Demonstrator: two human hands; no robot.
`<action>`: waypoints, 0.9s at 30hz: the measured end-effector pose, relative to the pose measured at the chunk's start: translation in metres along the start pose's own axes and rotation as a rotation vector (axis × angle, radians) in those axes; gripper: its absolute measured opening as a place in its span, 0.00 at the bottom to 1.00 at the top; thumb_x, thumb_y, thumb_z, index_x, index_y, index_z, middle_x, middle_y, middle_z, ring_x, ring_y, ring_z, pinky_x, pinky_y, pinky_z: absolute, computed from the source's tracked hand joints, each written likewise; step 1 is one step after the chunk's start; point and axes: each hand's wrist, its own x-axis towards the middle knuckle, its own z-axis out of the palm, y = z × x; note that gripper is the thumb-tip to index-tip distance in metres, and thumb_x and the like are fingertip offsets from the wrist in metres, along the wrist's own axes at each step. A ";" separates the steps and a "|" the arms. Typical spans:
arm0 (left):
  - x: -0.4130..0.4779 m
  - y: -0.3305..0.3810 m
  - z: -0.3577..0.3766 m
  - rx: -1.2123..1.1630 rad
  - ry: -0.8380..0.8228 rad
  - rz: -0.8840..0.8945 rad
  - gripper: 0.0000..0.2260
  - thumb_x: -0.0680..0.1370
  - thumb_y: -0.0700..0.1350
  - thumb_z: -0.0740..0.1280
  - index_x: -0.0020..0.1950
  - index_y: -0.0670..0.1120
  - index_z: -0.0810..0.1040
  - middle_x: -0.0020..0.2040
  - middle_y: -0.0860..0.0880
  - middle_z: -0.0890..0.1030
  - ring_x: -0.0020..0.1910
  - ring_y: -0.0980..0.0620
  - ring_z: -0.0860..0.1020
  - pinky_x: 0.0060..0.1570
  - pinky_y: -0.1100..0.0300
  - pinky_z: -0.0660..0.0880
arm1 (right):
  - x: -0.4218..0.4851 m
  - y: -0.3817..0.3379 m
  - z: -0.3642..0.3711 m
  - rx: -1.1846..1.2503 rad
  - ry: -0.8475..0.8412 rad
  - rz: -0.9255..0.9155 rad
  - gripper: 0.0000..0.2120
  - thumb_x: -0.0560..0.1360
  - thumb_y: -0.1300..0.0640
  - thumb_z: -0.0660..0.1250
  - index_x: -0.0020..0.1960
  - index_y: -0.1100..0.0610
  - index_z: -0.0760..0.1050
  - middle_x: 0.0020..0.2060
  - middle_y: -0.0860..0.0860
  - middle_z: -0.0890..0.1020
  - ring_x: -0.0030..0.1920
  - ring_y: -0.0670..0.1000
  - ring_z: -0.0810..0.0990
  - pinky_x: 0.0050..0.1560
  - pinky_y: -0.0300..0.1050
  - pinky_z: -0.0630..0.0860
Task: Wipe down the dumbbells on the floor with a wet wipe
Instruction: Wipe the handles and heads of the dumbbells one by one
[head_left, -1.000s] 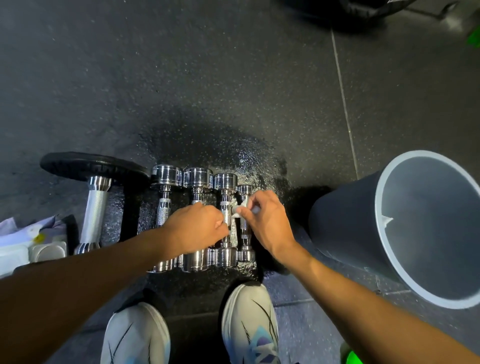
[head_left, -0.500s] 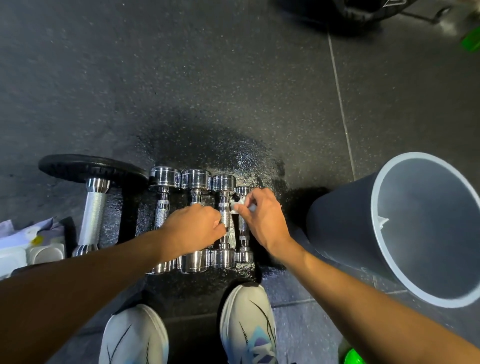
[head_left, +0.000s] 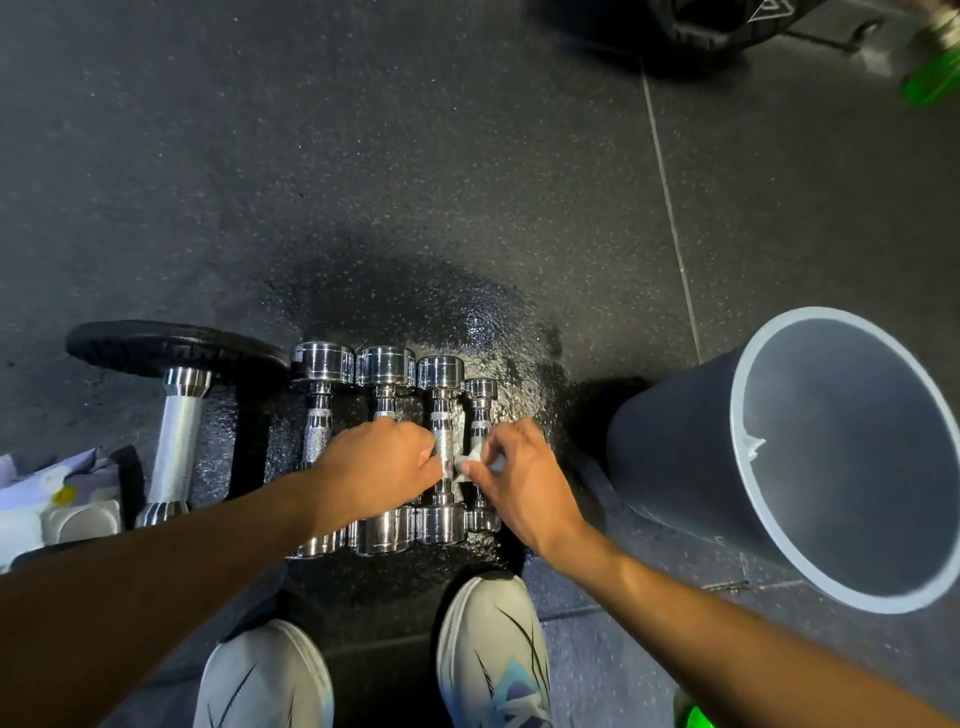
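Hands first: the left hand (head_left: 376, 470) is clamped on a handle, and the wipe (head_left: 466, 464) is pinched by the right hand (head_left: 524, 480) between the two smallest dumbbells (head_left: 440, 449) on the wet floor (head_left: 363, 182). Handle-wiping is judged underway; ends likely follow.

You are looking down at four chrome dumbbells (head_left: 395, 447) lying side by side on wet black floor (head_left: 415, 208). Just left of the dumbbells stands a plate-loaded bar (head_left: 176, 415); right of them, a grey bin (head_left: 810, 457). Your left hand (head_left: 376, 467) closes over the second dumbbell's handle. Your right hand (head_left: 519, 478) pinches a white wet wipe (head_left: 467, 462) against the smallest dumbbell (head_left: 481, 410). Your white shoes (head_left: 493, 649) sit just below the dumbbells.
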 end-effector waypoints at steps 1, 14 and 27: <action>0.000 0.000 0.000 -0.001 0.003 0.002 0.17 0.81 0.55 0.61 0.34 0.51 0.67 0.32 0.53 0.75 0.31 0.54 0.74 0.36 0.59 0.75 | 0.001 0.001 0.002 0.012 0.026 -0.012 0.11 0.79 0.48 0.70 0.48 0.54 0.73 0.48 0.50 0.72 0.46 0.49 0.72 0.47 0.38 0.68; -0.001 -0.004 0.003 -0.022 0.004 0.026 0.17 0.81 0.55 0.61 0.33 0.51 0.67 0.31 0.53 0.73 0.29 0.54 0.71 0.33 0.60 0.70 | 0.031 -0.006 0.010 -0.062 0.153 -0.046 0.08 0.79 0.51 0.69 0.49 0.53 0.71 0.49 0.52 0.72 0.49 0.53 0.74 0.50 0.51 0.76; 0.000 -0.003 0.003 0.003 0.002 0.037 0.17 0.81 0.56 0.61 0.35 0.51 0.68 0.31 0.54 0.74 0.28 0.56 0.70 0.30 0.61 0.66 | 0.011 0.001 0.016 -0.048 0.140 -0.055 0.08 0.80 0.50 0.68 0.50 0.53 0.72 0.50 0.52 0.71 0.49 0.52 0.73 0.51 0.48 0.75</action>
